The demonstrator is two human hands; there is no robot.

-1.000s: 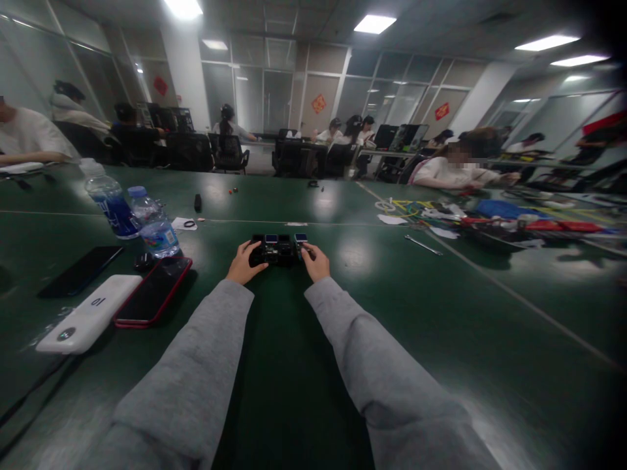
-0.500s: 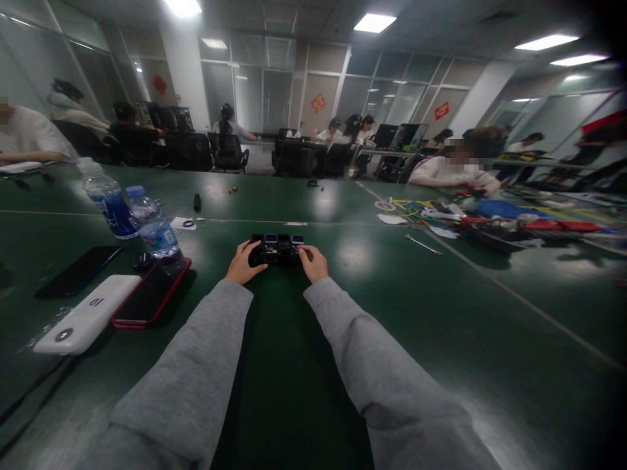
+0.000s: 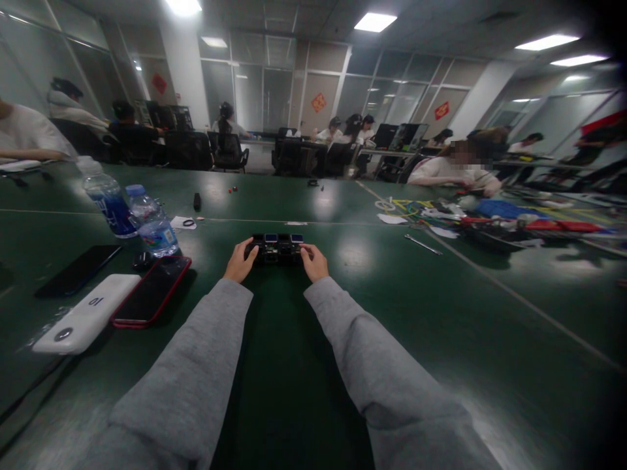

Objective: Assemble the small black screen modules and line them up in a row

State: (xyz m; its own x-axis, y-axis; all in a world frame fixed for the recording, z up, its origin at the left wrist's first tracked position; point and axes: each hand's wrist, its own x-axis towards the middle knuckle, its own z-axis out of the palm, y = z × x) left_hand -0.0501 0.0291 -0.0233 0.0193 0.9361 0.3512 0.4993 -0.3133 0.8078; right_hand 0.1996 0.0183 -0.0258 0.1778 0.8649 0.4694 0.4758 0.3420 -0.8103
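Observation:
A small black electronic board (image 3: pixel 277 249) with three blue-topped blocks along its far edge lies on the green table (image 3: pixel 372 313) straight ahead. My left hand (image 3: pixel 240 261) grips its left end, fingers curled onto the top. My right hand (image 3: pixel 313 260) is closed at its right end, fingertips pinched against the board's right corner. Both arms wear grey sleeves.
At the left lie a red-cased phone (image 3: pixel 151 291), a white power bank (image 3: pixel 85 314), a black phone (image 3: pixel 78 269) and two water bottles (image 3: pixel 151 223). A metal tool (image 3: pixel 422 243) and a heap of coloured cables (image 3: pixel 490 219) lie at the right, beside a seated person (image 3: pixel 455 171).
My left fingers have slid further over the board's left end. My right hand has shifted slightly left and down along the right corner. The board stays in place.

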